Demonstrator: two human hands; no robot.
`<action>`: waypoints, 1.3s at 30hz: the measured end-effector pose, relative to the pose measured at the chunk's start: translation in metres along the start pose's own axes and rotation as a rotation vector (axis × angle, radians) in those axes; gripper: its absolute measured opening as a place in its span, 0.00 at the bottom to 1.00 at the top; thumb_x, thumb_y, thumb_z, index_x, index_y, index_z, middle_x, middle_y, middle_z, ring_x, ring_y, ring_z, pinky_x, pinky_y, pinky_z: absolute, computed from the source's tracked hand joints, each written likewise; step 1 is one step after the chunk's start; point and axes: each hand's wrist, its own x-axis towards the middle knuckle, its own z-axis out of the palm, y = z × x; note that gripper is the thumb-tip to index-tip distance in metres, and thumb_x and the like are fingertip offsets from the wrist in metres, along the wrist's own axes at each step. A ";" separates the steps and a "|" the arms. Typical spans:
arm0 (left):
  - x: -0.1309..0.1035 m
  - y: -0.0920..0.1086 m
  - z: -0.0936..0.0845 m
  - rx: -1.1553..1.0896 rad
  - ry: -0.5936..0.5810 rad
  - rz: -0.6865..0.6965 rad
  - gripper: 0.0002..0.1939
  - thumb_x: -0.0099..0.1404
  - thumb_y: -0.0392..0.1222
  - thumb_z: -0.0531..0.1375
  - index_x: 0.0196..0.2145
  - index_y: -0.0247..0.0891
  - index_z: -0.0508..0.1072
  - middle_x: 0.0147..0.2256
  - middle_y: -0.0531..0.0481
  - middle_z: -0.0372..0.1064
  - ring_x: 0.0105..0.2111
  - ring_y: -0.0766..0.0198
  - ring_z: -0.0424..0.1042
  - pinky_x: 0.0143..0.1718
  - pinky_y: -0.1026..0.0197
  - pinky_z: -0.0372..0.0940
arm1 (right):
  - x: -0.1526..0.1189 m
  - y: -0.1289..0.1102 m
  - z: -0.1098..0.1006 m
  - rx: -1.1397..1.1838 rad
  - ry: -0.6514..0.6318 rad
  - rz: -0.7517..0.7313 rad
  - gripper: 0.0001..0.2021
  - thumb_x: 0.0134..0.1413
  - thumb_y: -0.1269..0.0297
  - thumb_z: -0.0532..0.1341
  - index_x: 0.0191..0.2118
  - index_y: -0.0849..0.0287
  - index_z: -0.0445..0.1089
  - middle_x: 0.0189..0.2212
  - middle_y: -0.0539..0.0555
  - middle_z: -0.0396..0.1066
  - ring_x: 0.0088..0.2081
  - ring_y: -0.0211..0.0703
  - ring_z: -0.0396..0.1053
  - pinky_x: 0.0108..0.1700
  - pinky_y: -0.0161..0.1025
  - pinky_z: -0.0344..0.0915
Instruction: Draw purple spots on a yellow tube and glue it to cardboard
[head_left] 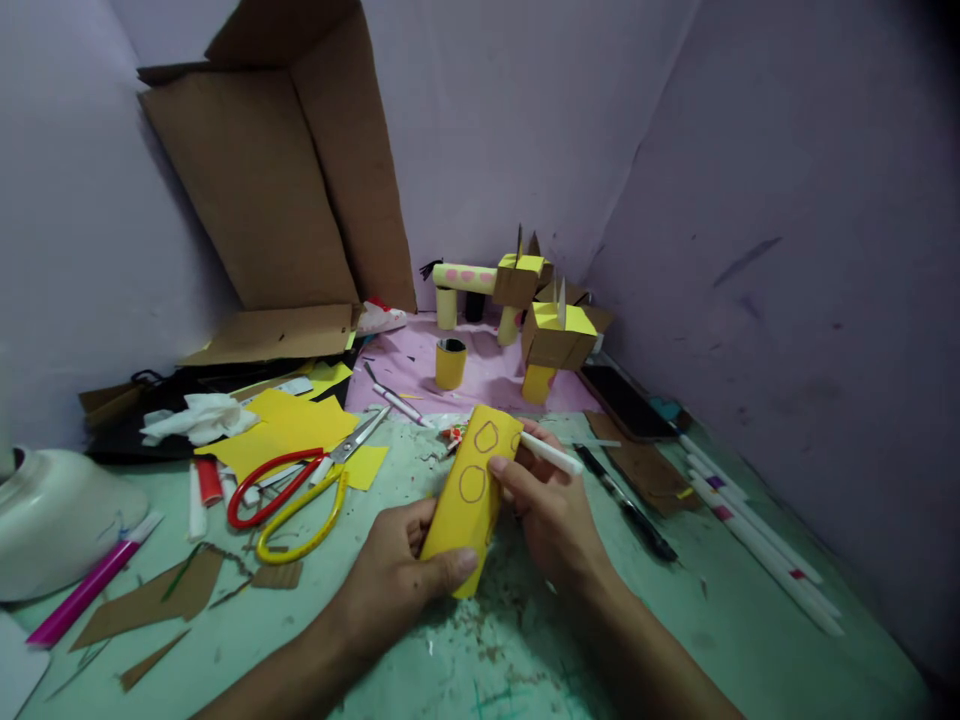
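My left hand (401,568) is curled around the near end of a tilted yellow tube (452,530) held above the green table (720,650), its thumb pressed flat on the paper. My right hand (553,505) pinches a white pen (553,455), with the thumb touching the tube's far right edge beside drawn loops. My working room lies between scissors (345,448) on the left and a black pen (626,508) on the right.
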 end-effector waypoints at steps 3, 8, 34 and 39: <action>0.002 -0.003 -0.002 -0.074 0.073 -0.074 0.25 0.45 0.48 0.69 0.39 0.30 0.75 0.32 0.44 0.76 0.31 0.57 0.71 0.29 0.61 0.64 | 0.000 -0.001 -0.001 -0.044 -0.001 -0.050 0.24 0.37 0.66 0.71 0.43 0.56 0.63 0.32 0.50 0.77 0.34 0.44 0.76 0.33 0.37 0.72; 0.008 -0.008 -0.005 -0.179 0.259 -0.058 0.23 0.44 0.40 0.70 0.38 0.31 0.74 0.34 0.44 0.75 0.31 0.59 0.71 0.31 0.60 0.66 | -0.006 -0.008 -0.006 -0.147 0.209 -0.405 0.11 0.55 0.60 0.63 0.43 0.56 0.68 0.34 0.53 0.79 0.36 0.44 0.77 0.41 0.43 0.72; 0.012 -0.007 -0.002 -0.040 0.374 -0.071 0.17 0.44 0.42 0.68 0.33 0.31 0.78 0.32 0.43 0.77 0.32 0.55 0.72 0.33 0.58 0.65 | -0.020 0.009 -0.005 -0.698 -0.214 -0.652 0.06 0.57 0.69 0.59 0.35 0.59 0.74 0.17 0.49 0.70 0.20 0.39 0.71 0.20 0.34 0.67; 0.011 -0.005 -0.003 -0.014 0.377 -0.054 0.15 0.44 0.41 0.67 0.31 0.32 0.78 0.30 0.44 0.77 0.30 0.56 0.71 0.32 0.59 0.64 | -0.020 0.011 -0.005 -0.696 -0.220 -0.637 0.06 0.58 0.69 0.59 0.36 0.58 0.74 0.19 0.49 0.71 0.21 0.39 0.71 0.20 0.34 0.67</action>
